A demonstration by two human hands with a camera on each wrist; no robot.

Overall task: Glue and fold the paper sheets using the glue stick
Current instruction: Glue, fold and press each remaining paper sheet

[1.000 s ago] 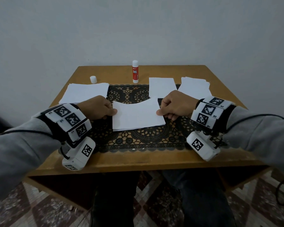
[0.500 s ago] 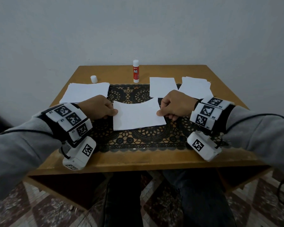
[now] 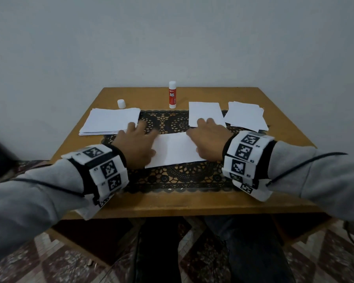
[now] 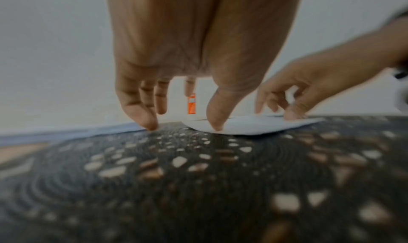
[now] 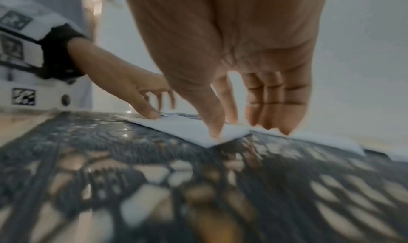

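While my fingers lie spread and straight, gripping nothing, the folded sheet (image 3: pixel 175 149) sits flat on the lace mat (image 3: pixel 178 176), center-near, long axis running left-right w/ its long near edge facing me. My left hand (image 3: pixel 136 147) presses its left end, thumb tip down on the paper; my right hand (image 3: pixel 209 142) presses the right end. It's thin, light, floppy — prob. slides easily and creases for good, so best taken by pinching the edges or corners, not the middle. Glue stick (image 3: pixel 172 94) stands upright far-center, cap (image 3: pixel 121 103) off to its left, paper stacks far left (image 3: pixel 110 121) & far right (image 3: pixel 244 116).
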